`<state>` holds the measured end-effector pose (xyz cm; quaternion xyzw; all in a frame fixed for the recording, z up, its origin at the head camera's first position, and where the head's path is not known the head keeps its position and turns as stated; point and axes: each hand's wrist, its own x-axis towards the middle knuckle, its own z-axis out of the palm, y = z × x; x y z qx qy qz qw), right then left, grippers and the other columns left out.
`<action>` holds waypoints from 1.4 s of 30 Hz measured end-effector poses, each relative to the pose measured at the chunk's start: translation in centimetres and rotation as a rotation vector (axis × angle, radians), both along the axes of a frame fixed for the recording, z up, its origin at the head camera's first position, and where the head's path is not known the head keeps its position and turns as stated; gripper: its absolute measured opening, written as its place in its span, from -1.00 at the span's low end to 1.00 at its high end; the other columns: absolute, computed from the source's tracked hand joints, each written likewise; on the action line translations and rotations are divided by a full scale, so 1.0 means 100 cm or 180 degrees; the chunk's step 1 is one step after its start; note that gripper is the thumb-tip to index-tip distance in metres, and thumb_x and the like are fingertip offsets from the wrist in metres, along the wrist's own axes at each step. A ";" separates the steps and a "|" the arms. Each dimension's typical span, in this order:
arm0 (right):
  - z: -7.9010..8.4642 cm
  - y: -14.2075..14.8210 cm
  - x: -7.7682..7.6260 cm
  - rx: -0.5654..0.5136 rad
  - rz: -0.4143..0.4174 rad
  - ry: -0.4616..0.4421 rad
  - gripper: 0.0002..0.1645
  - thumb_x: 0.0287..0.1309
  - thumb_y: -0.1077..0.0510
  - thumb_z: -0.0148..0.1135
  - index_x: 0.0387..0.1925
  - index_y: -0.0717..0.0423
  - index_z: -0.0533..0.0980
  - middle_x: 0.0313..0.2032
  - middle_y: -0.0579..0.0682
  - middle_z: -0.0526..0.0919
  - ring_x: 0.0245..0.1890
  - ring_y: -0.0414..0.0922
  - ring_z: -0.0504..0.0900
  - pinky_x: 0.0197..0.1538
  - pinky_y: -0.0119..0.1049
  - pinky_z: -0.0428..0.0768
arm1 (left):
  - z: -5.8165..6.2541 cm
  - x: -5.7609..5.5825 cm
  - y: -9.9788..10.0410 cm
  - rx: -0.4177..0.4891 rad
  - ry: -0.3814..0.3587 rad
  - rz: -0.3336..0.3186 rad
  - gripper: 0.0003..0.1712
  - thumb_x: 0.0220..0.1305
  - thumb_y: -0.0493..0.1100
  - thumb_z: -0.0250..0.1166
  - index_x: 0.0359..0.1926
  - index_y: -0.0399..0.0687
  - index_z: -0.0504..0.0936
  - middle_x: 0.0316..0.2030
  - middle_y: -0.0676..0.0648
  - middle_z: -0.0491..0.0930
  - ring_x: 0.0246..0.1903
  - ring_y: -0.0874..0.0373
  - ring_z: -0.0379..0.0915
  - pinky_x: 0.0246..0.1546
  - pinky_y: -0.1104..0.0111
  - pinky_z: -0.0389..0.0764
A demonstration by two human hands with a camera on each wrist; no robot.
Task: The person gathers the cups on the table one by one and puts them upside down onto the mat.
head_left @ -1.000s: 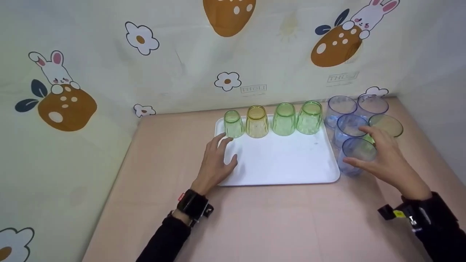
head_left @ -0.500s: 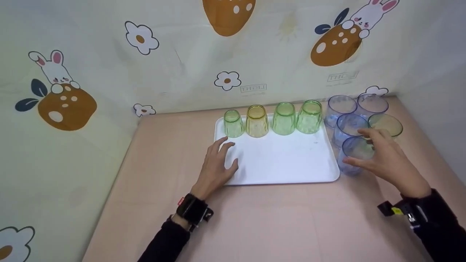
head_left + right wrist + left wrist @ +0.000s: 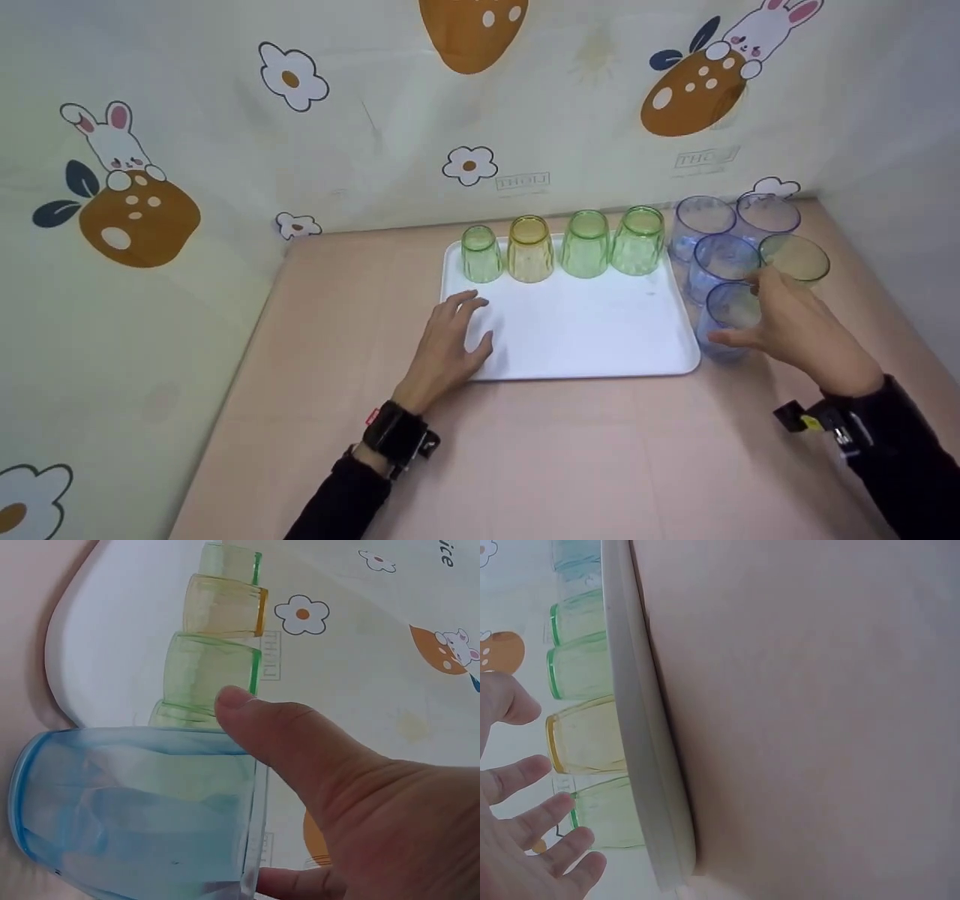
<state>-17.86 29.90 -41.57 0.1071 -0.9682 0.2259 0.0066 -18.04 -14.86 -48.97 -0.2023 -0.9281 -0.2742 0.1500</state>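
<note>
My right hand (image 3: 808,326) grips the nearest blue glass (image 3: 726,319) close to its rim, thumb on the near side and fingers on the far side. That glass stands upright beside the right edge of a white tray (image 3: 585,330). In the right wrist view the thumb (image 3: 277,727) lies along the upper part of the glass, and most fingers are hidden. My left hand (image 3: 446,345) hovers over the tray's left edge with its fingers apart, holding nothing. Along the tray's back stand upside-down glasses, among them a small green glass (image 3: 481,256) and a yellow glass (image 3: 530,251).
More upright blue glasses, such as one at the back (image 3: 703,225), and a greenish glass (image 3: 799,259) crowd together right of the tray. Behind the table (image 3: 555,450) rises a patterned wall covering (image 3: 375,150).
My right hand has closed in on the nearest blue glass, its fingers drawing toward the thumb. My left hand has drawn back slightly from the small green glass.
</note>
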 end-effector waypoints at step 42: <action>0.019 -0.002 0.008 0.0716 0.0097 -0.0463 0.30 -0.35 -0.09 0.75 0.26 0.58 0.24 0.16 0.69 0.29 0.04 0.53 0.44 -0.04 0.40 0.50 | 0.007 0.008 0.004 0.0088 -0.0231 -0.0255 -0.69 0.33 -0.19 0.34 0.07 -0.11 0.62 0.25 -0.07 0.44 0.19 -0.02 0.40 0.17 0.16 0.48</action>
